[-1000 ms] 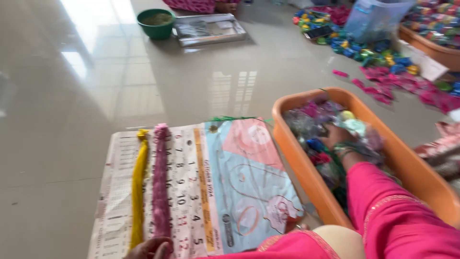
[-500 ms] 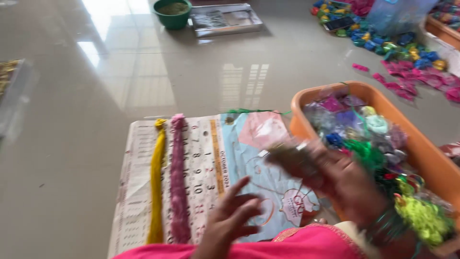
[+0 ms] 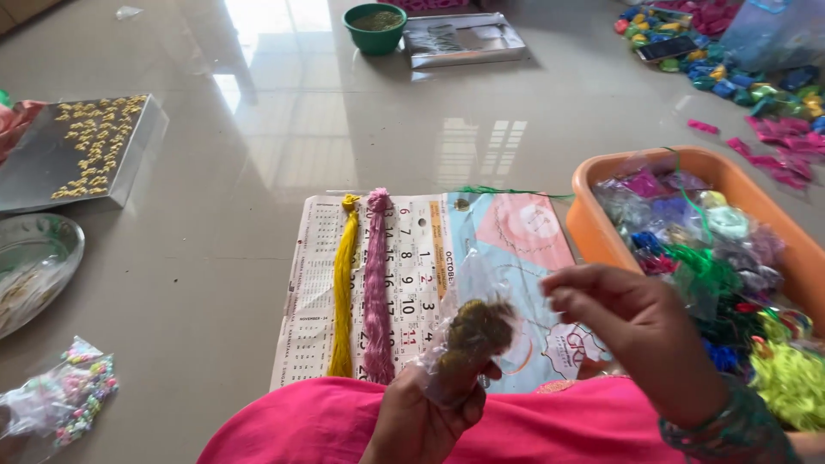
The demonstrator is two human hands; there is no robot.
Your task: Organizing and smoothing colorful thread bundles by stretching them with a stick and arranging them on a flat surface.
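Head view: near centre, the left hand (image 3: 421,421) grips a small clear plastic bag (image 3: 464,331) of olive-brown thread, fingers pressed together around its lower part. The right hand (image 3: 640,331) pinches its crinkly top edge. It looks light, soft and slippery, best held by the film. Yellow skein (image 3: 344,292) and pink skein (image 3: 376,288) lie on the calendar sheet (image 3: 516,232); orange tub (image 3: 601,232) right.

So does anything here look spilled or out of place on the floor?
Yes. Pink scraps lie loose on the floor tiles beyond the orange tub, outside any container. A green thread trails from the tub across the calendar sheet's top edge. The yellow and pink skeins lie straight.
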